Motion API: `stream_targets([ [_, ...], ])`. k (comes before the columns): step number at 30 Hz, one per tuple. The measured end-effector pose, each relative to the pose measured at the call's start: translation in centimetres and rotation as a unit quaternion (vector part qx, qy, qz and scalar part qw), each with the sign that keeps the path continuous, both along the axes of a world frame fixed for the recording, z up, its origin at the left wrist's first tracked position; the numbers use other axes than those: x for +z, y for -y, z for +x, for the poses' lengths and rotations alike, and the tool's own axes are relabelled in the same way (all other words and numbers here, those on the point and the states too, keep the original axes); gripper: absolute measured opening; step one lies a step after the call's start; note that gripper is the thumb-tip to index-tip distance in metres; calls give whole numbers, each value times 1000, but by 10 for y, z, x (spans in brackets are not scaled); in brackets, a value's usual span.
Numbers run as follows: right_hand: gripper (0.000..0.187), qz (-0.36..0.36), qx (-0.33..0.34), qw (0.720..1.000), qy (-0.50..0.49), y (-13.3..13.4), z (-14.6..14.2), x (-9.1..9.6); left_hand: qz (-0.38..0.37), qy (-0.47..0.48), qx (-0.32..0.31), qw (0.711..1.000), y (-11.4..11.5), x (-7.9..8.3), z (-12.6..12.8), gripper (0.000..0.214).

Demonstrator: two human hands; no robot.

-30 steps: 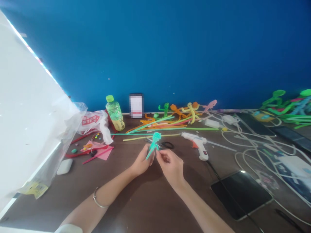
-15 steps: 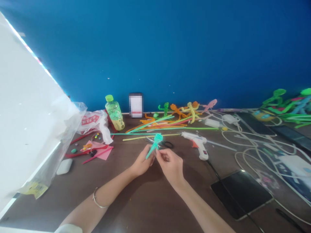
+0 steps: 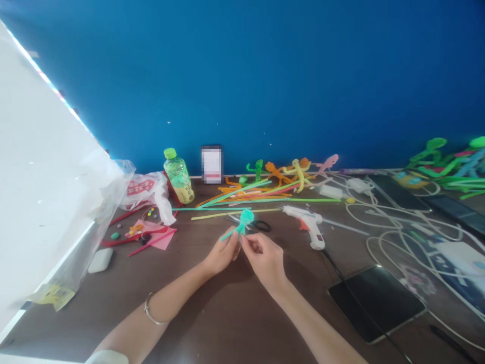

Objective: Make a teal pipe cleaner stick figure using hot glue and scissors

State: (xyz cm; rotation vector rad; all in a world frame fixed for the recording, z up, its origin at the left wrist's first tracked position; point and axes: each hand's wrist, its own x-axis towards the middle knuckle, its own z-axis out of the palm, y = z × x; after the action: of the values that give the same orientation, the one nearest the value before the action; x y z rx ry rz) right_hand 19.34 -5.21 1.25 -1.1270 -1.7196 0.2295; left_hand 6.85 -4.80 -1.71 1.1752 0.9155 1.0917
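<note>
A turquoise pipe-cleaner figure [image 3: 247, 218] with a round wound head stands up between my two hands over the table. My left hand [image 3: 224, 251] is closed round its lower part, and one turquoise strand sticks out to the left across the fingers. With thumb and fingertips together, my right hand [image 3: 264, 254] pinches the figure's lower end from the right; the exact spot is hidden by the fingers. Just behind the figure lies a pair of scissors with black handles [image 3: 261, 226], partly covered by it.
Behind lie loose pipe cleaners [image 3: 242, 194] and small finished figures [image 3: 299, 174]. A white glue gun [image 3: 312, 225], its cord, and a black tablet [image 3: 377, 303] are at right, beside tangled white cables [image 3: 382, 227]. At left stand a drink bottle [image 3: 179, 179] and plastic bags [image 3: 146, 192].
The loose turquoise strand, which slanted down in front of my left fingers, now points further left, under my left thumb. My right hand has shifted slightly left.
</note>
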Motion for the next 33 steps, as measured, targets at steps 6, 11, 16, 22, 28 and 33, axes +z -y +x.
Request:
stream_targets([
  [6, 15, -3, 7, 1000, 4, 0, 0, 0, -40, 49, -20, 998, 0, 4, 0, 40],
  [11, 14, 0, 14, 1000, 2, -1, 0, -1, -60, 47, -20, 997, -1, 9, -1, 47],
  [16, 10, 8, 41, 999, 17, -2, 1, -4, -75, 51, -13, 996, -1, 12, 0, 50],
  [22, 13, 12, 70, 997, 41, -5, 4, -7, -76, 66, -24, 995, -2, 11, -1, 49],
  [28, 16, 3, 76, 996, 54, -7, 6, -8, -76, 46, -18, 996, -2, 10, 1, 50],
  [33, 17, -3, 69, 995, 78, -7, 6, -8, -90, 45, -8, 995, -2, 10, 2, 47],
])
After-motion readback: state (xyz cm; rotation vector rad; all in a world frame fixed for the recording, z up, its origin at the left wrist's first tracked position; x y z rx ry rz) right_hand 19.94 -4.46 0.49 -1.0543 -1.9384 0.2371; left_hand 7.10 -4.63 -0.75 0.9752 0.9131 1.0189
